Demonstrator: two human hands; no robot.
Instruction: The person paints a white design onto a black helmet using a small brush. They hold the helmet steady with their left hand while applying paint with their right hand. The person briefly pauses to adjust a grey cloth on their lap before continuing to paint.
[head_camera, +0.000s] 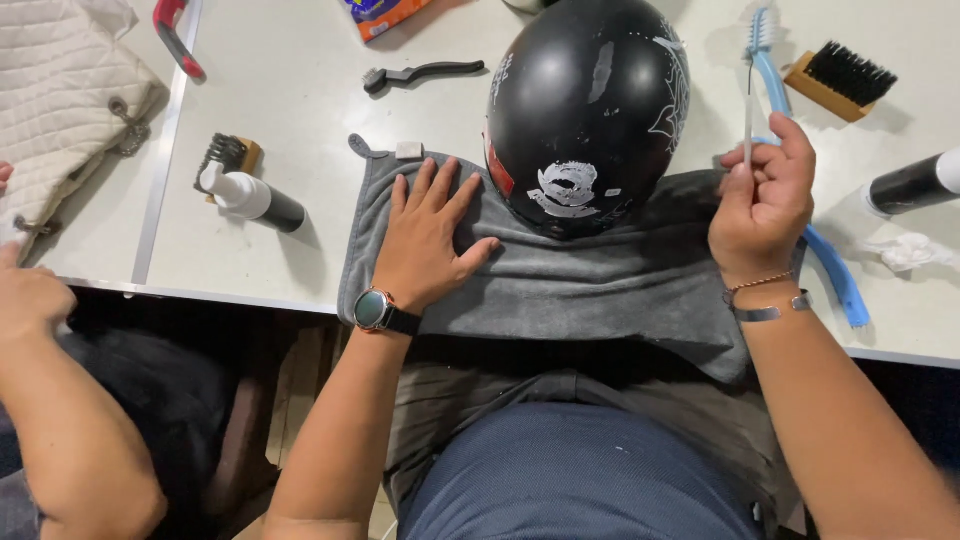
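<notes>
A black helmet (588, 105) with white markings stands on a grey towel (600, 280) spread over the front edge of a white table (300, 80). My left hand (428, 238), with a watch on its wrist, lies flat and open on the towel just left of the helmet. My right hand (765, 200) is to the right of the helmet, its fingers closed on a thin white stick (748, 120) that points upward. A blue brush (768, 55) lies behind that hand.
A wooden brush with black bristles (840, 78), a black spray bottle (915, 182) and a crumpled tissue (905, 250) lie at the right. A black-and-white bottle (252, 197), small brushes (420, 73) and a quilted white bag (60, 100) are at the left. Another person's arm (60, 400) is at the far left.
</notes>
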